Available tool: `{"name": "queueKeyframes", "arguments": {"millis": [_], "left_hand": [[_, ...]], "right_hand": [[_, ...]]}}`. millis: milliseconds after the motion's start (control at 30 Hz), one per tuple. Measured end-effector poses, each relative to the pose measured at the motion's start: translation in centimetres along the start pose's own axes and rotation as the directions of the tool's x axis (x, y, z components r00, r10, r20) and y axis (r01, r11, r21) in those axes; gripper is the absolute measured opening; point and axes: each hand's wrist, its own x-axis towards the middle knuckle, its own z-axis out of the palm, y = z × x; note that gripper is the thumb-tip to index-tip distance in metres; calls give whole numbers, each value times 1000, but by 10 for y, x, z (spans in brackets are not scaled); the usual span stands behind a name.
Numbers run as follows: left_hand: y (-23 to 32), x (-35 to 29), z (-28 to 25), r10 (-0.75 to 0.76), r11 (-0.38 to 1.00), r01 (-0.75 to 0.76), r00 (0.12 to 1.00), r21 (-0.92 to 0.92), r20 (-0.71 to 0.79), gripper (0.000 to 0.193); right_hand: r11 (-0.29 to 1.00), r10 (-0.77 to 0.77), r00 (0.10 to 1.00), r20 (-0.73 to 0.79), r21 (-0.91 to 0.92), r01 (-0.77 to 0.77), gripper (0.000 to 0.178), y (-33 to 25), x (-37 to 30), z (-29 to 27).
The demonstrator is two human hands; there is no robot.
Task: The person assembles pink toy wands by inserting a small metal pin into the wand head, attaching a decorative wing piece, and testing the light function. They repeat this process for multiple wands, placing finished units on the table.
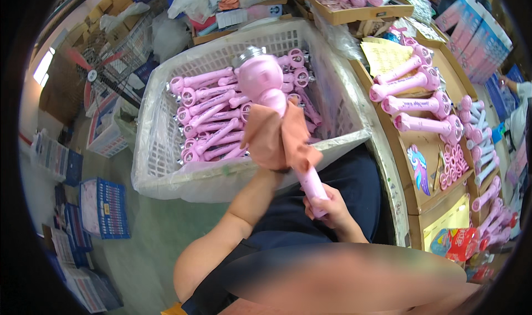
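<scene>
A pink plastic toy wand (259,77) with a rounded head and a silvery tip is held in front of me, over the near side of a white basket (221,177). My right hand (328,205) is wrapped around the lower end of its handle. An orange-brown cloth (267,140) is draped around the wand's middle, below the head. My left hand (270,176) grips the wand through this cloth, which hides most of its fingers. Inside the plastic-lined basket, several similar pink wands (213,113) lie piled in rows.
To the right, a cardboard tray (413,196) holds pink wands, pink rings and a colourful cutout. Another box (354,16) of wands stands at the far right. A fan (93,74) and blue crates (105,208) are on the left. A person's arm (512,85) shows at the right edge.
</scene>
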Motion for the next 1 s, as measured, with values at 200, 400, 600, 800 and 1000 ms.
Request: {"name": "queueKeyframes", "arguments": {"millis": [200,400,600,800,1000], "left_hand": [[43,-56,29,-303,849,158,928,505,218,10],[48,-26,29,-195,543,-349,833,764,518,25],[44,-3,22,305,327,-643,766,693,566,28],[45,-67,38,-271,674,-299,751,676,602,23],[34,-76,36,-705,527,845,378,87,600,21]], "right_hand": [[444,-634,759,-147,-873,202,48,11,0,-5],[89,-739,673,-28,-994,57,58,57,-14,-5],[430,-648,742,-171,-886,171,53,48,-32,0],[404,-536,832,-143,-909,104,58,9,-31,7],[825,-531,784,-322,-410,390,59,-63,-19,-25]]}}
